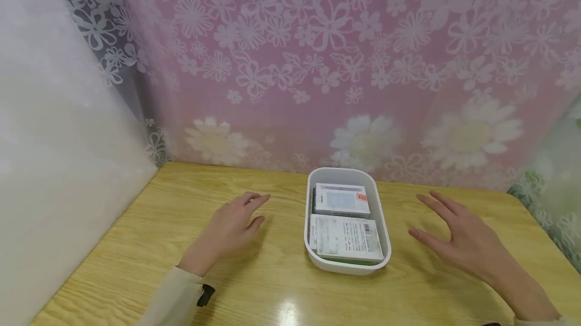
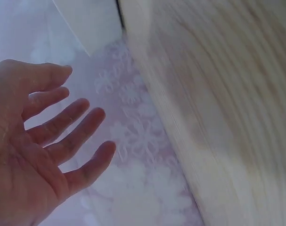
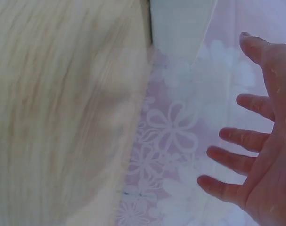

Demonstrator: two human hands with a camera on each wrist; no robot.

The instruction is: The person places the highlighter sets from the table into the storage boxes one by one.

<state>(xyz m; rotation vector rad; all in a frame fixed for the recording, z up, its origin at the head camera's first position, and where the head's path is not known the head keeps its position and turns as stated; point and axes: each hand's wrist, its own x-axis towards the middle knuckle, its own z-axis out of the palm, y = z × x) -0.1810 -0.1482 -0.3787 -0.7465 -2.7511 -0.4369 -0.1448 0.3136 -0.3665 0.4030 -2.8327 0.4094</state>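
A white oblong bin (image 1: pixel 385 235) with rounded corners stands on the wooden table. Inside it, a white box (image 1: pixel 342 199) with a pale blue panel and a red sticker lies toward the back. In front of that lies a white box (image 1: pixel 348 237) with printed text and a barcode, over something green-edged. To the bin's left is my left hand (image 1: pixel 231 227), apart from it, fingers loosely spread and holding nothing. My right hand (image 1: pixel 467 240) hovers to the right of the bin, its thumb and fingers apart. Both wrist views show bare palms, the left (image 2: pixel 34 150) and the right (image 3: pixel 270 155).
The yellow wood-grain table (image 1: pixel 254 295) ends at the back against a pink floral curtain (image 1: pixel 290 73). A whitish sheet (image 1: pixel 59 139) rises along the left edge, and more floral cloth (image 1: pixel 551 189) hangs at the right. The bin's wall (image 2: pixel 91 23) shows in the left wrist view.
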